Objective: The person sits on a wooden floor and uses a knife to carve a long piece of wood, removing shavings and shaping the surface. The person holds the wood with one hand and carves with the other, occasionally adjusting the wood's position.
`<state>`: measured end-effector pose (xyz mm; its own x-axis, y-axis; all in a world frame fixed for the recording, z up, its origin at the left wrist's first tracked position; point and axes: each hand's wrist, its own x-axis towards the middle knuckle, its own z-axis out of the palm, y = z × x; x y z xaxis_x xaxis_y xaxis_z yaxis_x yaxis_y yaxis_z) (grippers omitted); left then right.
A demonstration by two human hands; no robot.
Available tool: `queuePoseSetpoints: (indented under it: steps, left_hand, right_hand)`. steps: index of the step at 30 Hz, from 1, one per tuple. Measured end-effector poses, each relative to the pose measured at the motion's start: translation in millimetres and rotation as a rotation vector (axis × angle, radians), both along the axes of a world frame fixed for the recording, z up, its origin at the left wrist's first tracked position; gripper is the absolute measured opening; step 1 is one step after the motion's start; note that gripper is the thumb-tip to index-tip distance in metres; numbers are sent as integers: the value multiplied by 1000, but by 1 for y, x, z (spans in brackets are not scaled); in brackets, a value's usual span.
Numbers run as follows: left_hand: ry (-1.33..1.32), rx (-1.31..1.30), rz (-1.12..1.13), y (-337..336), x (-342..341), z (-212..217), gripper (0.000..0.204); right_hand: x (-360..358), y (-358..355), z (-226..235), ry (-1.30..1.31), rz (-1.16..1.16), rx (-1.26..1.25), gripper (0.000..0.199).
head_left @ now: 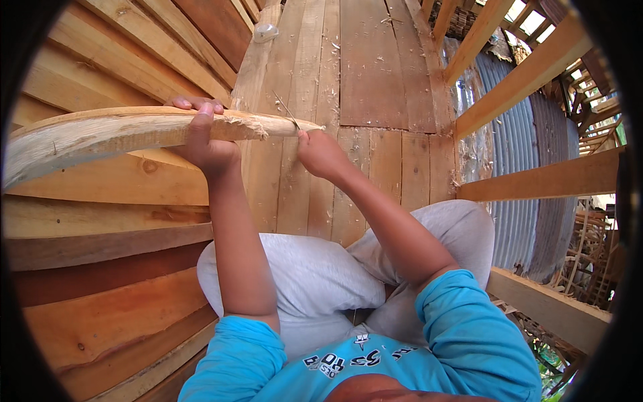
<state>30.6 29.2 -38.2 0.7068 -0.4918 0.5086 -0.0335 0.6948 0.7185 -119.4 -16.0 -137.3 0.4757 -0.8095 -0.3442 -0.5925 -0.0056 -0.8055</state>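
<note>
A long, pale, curved piece of wood (114,128) runs in from the left edge and narrows to a rough, carved tip ahead of me. My left hand (204,137) is wrapped around it, thumb on top, just behind the notched part. At the narrow end, my right hand (323,154) is closed on a knife (287,110). Its thin, dark blade slants across the top of the wood and points up to the left. The knife's handle is hidden in my fist.
I sit cross-legged on a plank floor (385,161) scattered with wood shavings. Overlapping boards form a wall (161,177) close on my left. Wooden rails (542,175) stand on the right, with corrugated metal sheets (512,154) beyond. A small clear container (266,32) lies at the far left.
</note>
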Motion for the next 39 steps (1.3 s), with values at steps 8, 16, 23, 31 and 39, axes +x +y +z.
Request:
queuePoseSetpoints:
  steps: [8, 16, 23, 31, 39]
  left_hand:
    - [88, -95, -150, -5, 17, -5, 28]
    - [122, -4, 98, -4, 10, 0, 25]
    - [152, -14, 95, -1, 16, -6, 23]
    - [209, -17, 128, -2, 15, -8, 25]
    - [171, -14, 150, 1, 19, -14, 26]
  right_hand:
    - [-21, -19, -81, 120, -122, -85, 50]
    - [-1, -1, -16, -51, -45, -107, 47]
    - [5, 4, -35, -85, -100, -285, 45]
    - [4, 12, -31, -30, -125, -340, 41]
    - [18, 32, 42, -83, 57, -306, 43]
